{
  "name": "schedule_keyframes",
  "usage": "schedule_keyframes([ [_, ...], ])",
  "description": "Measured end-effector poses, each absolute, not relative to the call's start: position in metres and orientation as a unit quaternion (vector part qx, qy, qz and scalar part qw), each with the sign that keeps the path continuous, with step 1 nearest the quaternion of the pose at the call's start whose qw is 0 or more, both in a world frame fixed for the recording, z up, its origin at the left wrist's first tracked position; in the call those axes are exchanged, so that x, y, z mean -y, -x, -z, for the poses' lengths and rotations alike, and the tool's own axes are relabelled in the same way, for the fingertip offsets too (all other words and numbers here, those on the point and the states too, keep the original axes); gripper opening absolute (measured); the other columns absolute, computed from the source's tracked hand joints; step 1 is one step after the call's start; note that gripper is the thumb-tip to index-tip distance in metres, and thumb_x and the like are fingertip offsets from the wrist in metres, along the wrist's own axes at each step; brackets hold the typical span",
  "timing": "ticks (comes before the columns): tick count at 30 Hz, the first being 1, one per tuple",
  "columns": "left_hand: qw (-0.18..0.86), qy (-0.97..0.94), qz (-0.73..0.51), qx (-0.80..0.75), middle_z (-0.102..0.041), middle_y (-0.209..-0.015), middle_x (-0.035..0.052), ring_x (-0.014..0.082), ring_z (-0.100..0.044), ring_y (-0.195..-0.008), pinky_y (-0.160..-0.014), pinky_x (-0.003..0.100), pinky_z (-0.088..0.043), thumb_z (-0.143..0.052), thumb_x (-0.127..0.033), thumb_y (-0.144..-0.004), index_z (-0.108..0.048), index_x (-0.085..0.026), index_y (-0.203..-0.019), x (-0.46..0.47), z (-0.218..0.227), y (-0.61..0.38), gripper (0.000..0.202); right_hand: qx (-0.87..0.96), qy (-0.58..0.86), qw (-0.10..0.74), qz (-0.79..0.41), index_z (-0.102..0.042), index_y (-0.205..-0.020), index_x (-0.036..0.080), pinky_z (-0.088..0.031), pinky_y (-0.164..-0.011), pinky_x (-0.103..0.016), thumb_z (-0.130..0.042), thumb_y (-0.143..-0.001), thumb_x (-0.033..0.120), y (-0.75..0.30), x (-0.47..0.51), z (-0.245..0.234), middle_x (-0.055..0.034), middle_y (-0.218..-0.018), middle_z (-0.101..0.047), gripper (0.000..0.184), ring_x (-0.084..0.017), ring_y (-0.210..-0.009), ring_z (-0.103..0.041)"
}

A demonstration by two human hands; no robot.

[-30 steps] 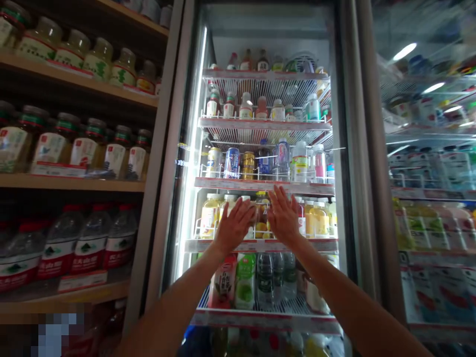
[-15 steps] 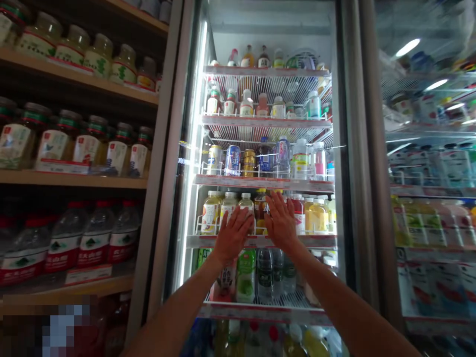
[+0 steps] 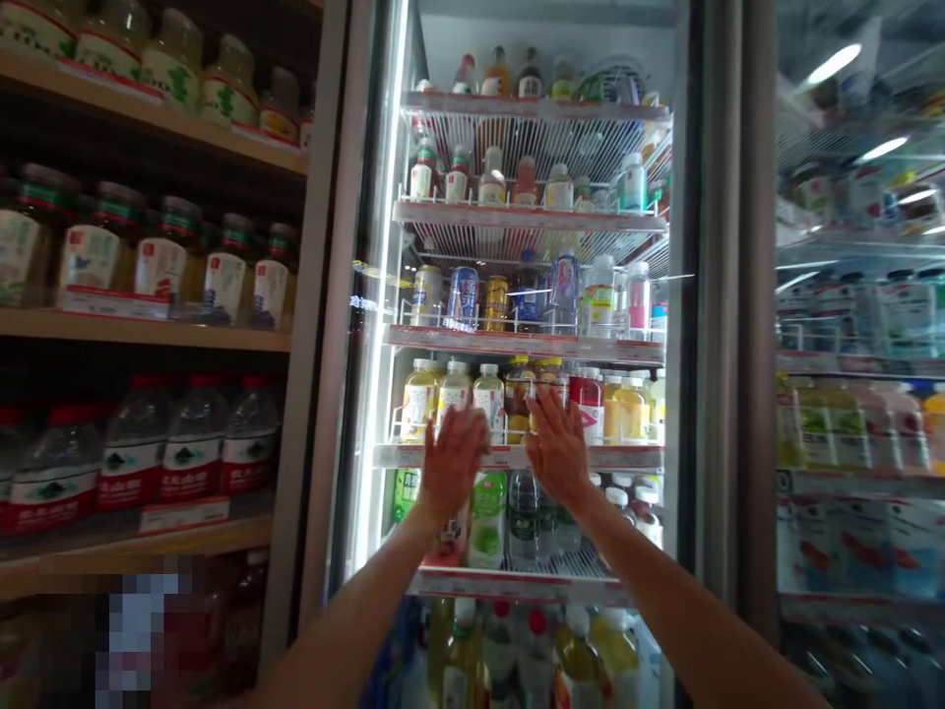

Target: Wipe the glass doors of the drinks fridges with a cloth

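Both arms reach forward at a lit drinks fridge, whose metal frame (image 3: 757, 394) surrounds glass with faint reflections. My left hand (image 3: 452, 463) is raised with fingers apart, slightly blurred, and holds nothing. Behind it stand a pale bottle with a white cap (image 3: 488, 394) and a yellow juice bottle (image 3: 419, 394). My right hand (image 3: 559, 448), also empty, has its fingers stretched upward in front of yellow-capped bottles (image 3: 547, 370). Beside its fingers is a red-labelled bottle (image 3: 587, 399). Whether either palm touches the glass I cannot tell.
On the left, wooden shelving (image 3: 148, 328) holds glass jars and red-capped water bottles (image 3: 184, 448). Another glass-fronted fridge section with packed drinks (image 3: 871, 414) is on the right. Cans (image 3: 463, 298) and bottles line the shelf above my hands. A pixelated patch covers the lower left.
The view has shifted so the shelves sit slightly higher. My left hand has blurred and moved slightly away from the pale bottle's label; my right hand has hardly moved.
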State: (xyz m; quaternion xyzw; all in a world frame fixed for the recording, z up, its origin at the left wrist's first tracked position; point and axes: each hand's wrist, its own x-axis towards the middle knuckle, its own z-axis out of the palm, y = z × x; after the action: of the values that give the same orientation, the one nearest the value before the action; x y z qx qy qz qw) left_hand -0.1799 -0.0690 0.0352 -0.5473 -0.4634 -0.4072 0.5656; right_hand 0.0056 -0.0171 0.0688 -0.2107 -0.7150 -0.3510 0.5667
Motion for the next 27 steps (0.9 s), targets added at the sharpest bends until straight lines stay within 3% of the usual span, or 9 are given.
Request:
schedule_keyframes([
  [2,0.585,0.629,0.322,0.398,-0.049,-0.135,0.0032,0.0198,-0.031,-0.133,-0.113,0.044,-0.014,-0.043,-0.026,-0.088,-0.048,-0.029,-0.127,0.065,-0.018,0.164,0.039,0.724,0.204,0.558,0.350,-0.027,-0.141,0.019,-0.017,-0.111,-0.050,-0.035,-0.089,0.023,0.002,0.020,-0.063,-0.0099,-0.144,-0.037,0.053,-0.022,-0.138,-0.023],
  [4,0.582,0.641,0.311,0.392,-0.050,-0.133,0.0024,0.0197,-0.034,-0.132,-0.114,0.044,-0.011,-0.044,-0.026,-0.088,-0.050,-0.030,-0.125,0.069,-0.008,0.171,0.037,0.728,0.205,0.553,0.349,-0.028,-0.141,0.019,-0.015,-0.111,-0.050,-0.036,-0.089,0.023,0.001,0.020,-0.059,-0.0098,-0.144,-0.036,0.053,-0.022,-0.138,-0.022],
  [7,0.550,0.562,0.394,0.475,-0.048,-0.135,0.0094,0.0236,-0.032,-0.133,-0.112,0.049,-0.015,-0.041,-0.027,-0.089,-0.050,-0.025,-0.126,0.083,-0.010,0.213,0.038,0.722,0.217,0.552,0.356,-0.027,-0.141,0.019,-0.016,-0.112,-0.049,-0.037,-0.089,0.023,-0.015,0.016,-0.057,-0.0099,-0.145,-0.034,0.054,-0.022,-0.138,-0.021],
  [12,0.478,0.360,0.547,0.585,-0.032,-0.143,0.0197,0.0301,-0.020,-0.137,-0.105,0.058,-0.022,-0.037,-0.030,-0.090,-0.039,-0.016,-0.134,0.094,-0.015,0.244,0.046,0.703,0.239,0.565,0.360,-0.025,-0.142,0.020,-0.017,-0.112,-0.048,-0.036,-0.089,0.021,-0.036,0.015,-0.053,-0.0100,-0.146,-0.032,0.054,-0.021,-0.138,-0.022],
  [18,0.566,0.613,0.360,0.417,-0.049,-0.134,0.0070,0.0214,-0.020,-0.138,-0.113,0.045,-0.011,-0.047,-0.027,-0.086,-0.051,-0.024,-0.125,0.077,0.023,0.186,0.039,0.732,0.197,0.544,0.360,-0.034,-0.138,0.016,-0.016,-0.112,-0.048,-0.037,-0.089,0.021,-0.005,0.027,-0.032,-0.0106,-0.142,-0.039,0.049,-0.021,-0.138,-0.021],
  [21,0.565,0.613,0.353,0.424,-0.050,-0.133,0.0073,0.0215,-0.021,-0.137,-0.113,0.046,-0.011,-0.047,-0.026,-0.087,-0.051,-0.024,-0.125,0.084,0.038,0.204,0.039,0.743,0.196,0.534,0.352,-0.034,-0.138,0.016,-0.014,-0.112,-0.047,-0.038,-0.088,0.020,-0.001,0.028,-0.021,-0.0106,-0.143,-0.039,0.051,-0.021,-0.138,-0.020],
  [27,0.526,0.380,0.509,0.566,-0.028,-0.145,0.0170,0.0288,-0.019,-0.137,-0.107,0.057,-0.019,-0.043,-0.025,-0.089,-0.030,-0.019,-0.140,0.104,0.045,0.262,0.053,0.743,0.222,0.534,0.337,-0.024,-0.143,0.019,-0.013,-0.113,-0.047,-0.038,-0.088,0.020,-0.024,0.022,-0.012,-0.0087,-0.147,-0.031,0.057,-0.021,-0.139,-0.020],
])
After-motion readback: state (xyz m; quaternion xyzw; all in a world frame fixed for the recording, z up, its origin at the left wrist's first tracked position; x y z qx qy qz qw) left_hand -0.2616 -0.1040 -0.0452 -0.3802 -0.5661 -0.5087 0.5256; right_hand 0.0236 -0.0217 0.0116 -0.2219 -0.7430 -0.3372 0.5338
